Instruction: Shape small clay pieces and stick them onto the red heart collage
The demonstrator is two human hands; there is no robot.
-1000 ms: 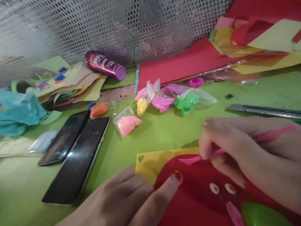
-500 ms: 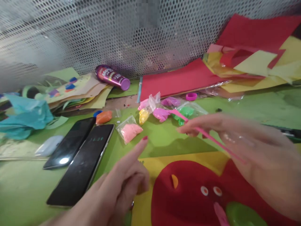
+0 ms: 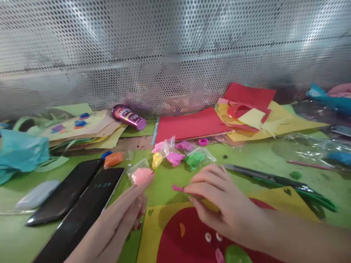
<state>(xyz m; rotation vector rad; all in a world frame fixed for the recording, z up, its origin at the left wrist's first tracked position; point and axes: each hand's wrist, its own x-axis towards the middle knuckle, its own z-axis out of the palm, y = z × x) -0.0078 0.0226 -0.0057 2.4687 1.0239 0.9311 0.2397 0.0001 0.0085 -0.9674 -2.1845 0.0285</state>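
Observation:
My right hand [image 3: 227, 204] is closed around a pink plastic clay tool [image 3: 177, 188]; its flat tip pokes out to the left past the fingers. My left hand [image 3: 117, 219] has its index finger stretched forward, the fingertip at the edge of a small clear bag of light pink clay [image 3: 140, 176]. Its other fingers bend underneath, partly hidden, with nothing seen in them. Under my right hand lies a yellow sheet [image 3: 149, 233] with a large red paper shape [image 3: 172, 233], which bears two round eyes, an orange half-disc and a green piece [image 3: 237, 254].
Bags of yellow, purple and green clay [image 3: 195, 159] lie behind my hands. Green-handled scissors [image 3: 274, 179] rest at the right. Two phones [image 3: 82, 219] and a white case [image 3: 37, 195] are at the left. Behind stand a purple tube [image 3: 128, 117], paper stacks and a perforated metal panel [image 3: 137, 54].
My right hand has moved left and lower with the pink clay tool, turning it in the fingers. My left fingertip has come to the light pink clay bag. The view has tilted up.

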